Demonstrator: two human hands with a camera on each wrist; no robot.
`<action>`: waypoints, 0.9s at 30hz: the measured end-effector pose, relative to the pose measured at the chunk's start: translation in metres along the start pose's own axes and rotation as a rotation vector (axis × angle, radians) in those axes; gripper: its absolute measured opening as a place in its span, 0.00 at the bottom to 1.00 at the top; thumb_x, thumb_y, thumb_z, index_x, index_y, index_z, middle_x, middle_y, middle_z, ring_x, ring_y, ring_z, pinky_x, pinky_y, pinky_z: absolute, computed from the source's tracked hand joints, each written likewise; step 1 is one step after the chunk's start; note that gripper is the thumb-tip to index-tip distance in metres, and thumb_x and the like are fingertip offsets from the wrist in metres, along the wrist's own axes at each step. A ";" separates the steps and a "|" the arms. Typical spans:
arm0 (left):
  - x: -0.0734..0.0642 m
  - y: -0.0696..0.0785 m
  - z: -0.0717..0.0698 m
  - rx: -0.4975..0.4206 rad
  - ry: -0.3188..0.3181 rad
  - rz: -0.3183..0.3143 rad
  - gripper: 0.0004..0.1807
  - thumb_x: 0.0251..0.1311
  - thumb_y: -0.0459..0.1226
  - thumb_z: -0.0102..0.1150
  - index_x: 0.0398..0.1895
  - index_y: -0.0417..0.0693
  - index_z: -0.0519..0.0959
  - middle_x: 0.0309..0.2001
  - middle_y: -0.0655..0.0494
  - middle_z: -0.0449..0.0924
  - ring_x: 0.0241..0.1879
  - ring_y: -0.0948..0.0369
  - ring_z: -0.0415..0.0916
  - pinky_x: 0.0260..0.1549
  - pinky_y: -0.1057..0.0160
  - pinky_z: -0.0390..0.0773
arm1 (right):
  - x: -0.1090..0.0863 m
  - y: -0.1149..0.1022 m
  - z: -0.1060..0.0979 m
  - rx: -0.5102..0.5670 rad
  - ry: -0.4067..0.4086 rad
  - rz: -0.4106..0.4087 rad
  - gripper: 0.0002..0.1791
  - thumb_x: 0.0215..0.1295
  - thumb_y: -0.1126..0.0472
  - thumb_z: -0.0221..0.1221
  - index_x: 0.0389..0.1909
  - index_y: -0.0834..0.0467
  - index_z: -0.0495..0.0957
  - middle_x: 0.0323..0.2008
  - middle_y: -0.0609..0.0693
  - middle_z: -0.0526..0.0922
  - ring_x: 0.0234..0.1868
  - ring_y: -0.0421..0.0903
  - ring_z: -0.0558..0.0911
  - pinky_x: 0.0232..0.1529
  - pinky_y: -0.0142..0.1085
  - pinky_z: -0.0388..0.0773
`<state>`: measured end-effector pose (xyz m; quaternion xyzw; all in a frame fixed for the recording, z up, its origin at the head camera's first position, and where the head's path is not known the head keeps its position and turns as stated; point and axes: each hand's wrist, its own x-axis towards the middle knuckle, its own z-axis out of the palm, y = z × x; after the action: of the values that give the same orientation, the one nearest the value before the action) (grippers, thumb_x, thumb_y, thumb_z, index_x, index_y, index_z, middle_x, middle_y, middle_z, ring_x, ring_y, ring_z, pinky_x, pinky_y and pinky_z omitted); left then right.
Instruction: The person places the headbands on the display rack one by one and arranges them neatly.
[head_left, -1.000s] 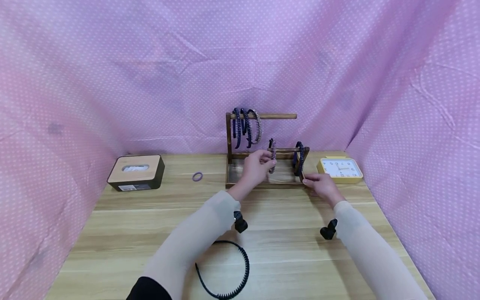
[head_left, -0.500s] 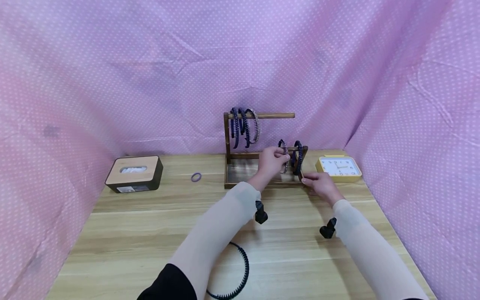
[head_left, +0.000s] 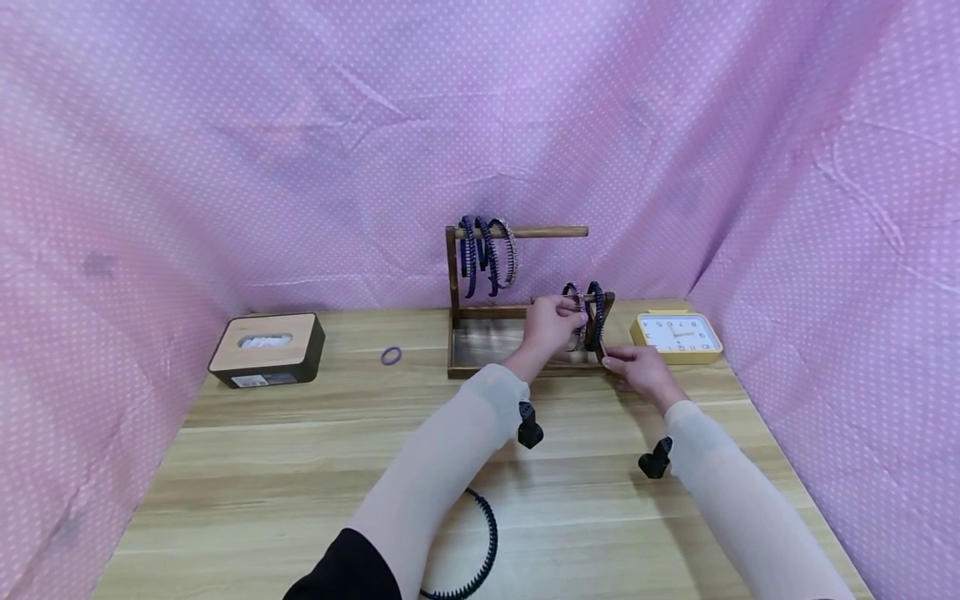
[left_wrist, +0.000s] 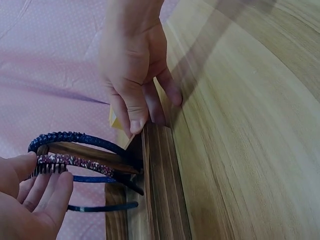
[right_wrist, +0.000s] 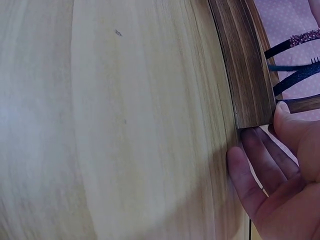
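My left hand (head_left: 550, 327) pinches a headband covered in pink and silver sequins (left_wrist: 82, 163), its comb teeth beside the fingers. This headband hangs over the lower bar of a dark wooden headband stand (head_left: 471, 372). Close to its right is a dark blue beaded headband (head_left: 598, 312) on the same bar. With thumb and fingers, my right hand (head_left: 643, 372) grips the stand's front right corner, seen close in the right wrist view. On the stand's upper bar (head_left: 555, 232), dark headbands (head_left: 470, 262) and a silvery sparkling headband (head_left: 512, 254) hang toward the left end.
A black toothed headband (head_left: 491, 537) lies on the table, partly hidden by the left forearm. Left of the stand are a purple hair tie (head_left: 391, 356) and a tissue box (head_left: 266, 348). A yellow clock (head_left: 678, 337) lies right of it; a pink dotted curtain (head_left: 360, 167) rises behind.
My left hand has slid the sequined headband rightward along the lower bar, up close to the blue beaded one. The right hand has stayed at the stand's corner.
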<state>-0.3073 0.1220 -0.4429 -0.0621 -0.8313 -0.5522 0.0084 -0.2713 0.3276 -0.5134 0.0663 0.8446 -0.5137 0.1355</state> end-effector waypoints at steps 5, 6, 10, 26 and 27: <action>0.000 -0.001 -0.001 0.015 -0.012 -0.014 0.11 0.62 0.39 0.72 0.45 0.43 0.87 0.39 0.51 0.90 0.39 0.58 0.86 0.36 0.67 0.82 | -0.002 0.000 0.002 -0.011 0.003 -0.012 0.26 0.78 0.57 0.57 0.71 0.63 0.71 0.65 0.65 0.78 0.59 0.54 0.81 0.50 0.43 0.87; 0.000 -0.001 -0.001 0.011 -0.014 -0.019 0.12 0.62 0.39 0.72 0.45 0.43 0.87 0.39 0.51 0.90 0.39 0.57 0.86 0.36 0.67 0.83 | -0.002 0.000 0.002 -0.010 0.001 -0.015 0.26 0.78 0.56 0.57 0.71 0.63 0.71 0.65 0.66 0.78 0.59 0.54 0.81 0.51 0.43 0.87; 0.000 -0.002 -0.001 -0.001 -0.019 -0.028 0.12 0.63 0.38 0.72 0.46 0.43 0.87 0.40 0.50 0.90 0.40 0.57 0.87 0.37 0.65 0.84 | -0.002 0.000 0.002 -0.010 0.000 -0.024 0.27 0.78 0.56 0.57 0.71 0.64 0.70 0.64 0.66 0.78 0.58 0.53 0.81 0.51 0.44 0.87; -0.007 -0.006 -0.002 -0.036 -0.075 -0.053 0.13 0.65 0.39 0.70 0.50 0.44 0.87 0.42 0.51 0.90 0.34 0.60 0.86 0.31 0.67 0.83 | -0.003 0.002 0.001 -0.010 0.013 -0.019 0.26 0.78 0.57 0.57 0.71 0.64 0.71 0.63 0.66 0.79 0.58 0.54 0.81 0.48 0.42 0.87; -0.007 -0.007 -0.002 -0.036 -0.073 -0.048 0.13 0.65 0.39 0.70 0.49 0.45 0.87 0.42 0.51 0.90 0.34 0.60 0.86 0.31 0.67 0.83 | -0.002 0.002 0.002 -0.009 0.013 -0.020 0.26 0.78 0.57 0.57 0.71 0.64 0.71 0.63 0.66 0.79 0.57 0.54 0.81 0.48 0.42 0.87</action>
<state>-0.3013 0.1172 -0.4490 -0.0622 -0.8223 -0.5645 -0.0362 -0.2683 0.3272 -0.5152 0.0606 0.8483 -0.5110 0.1250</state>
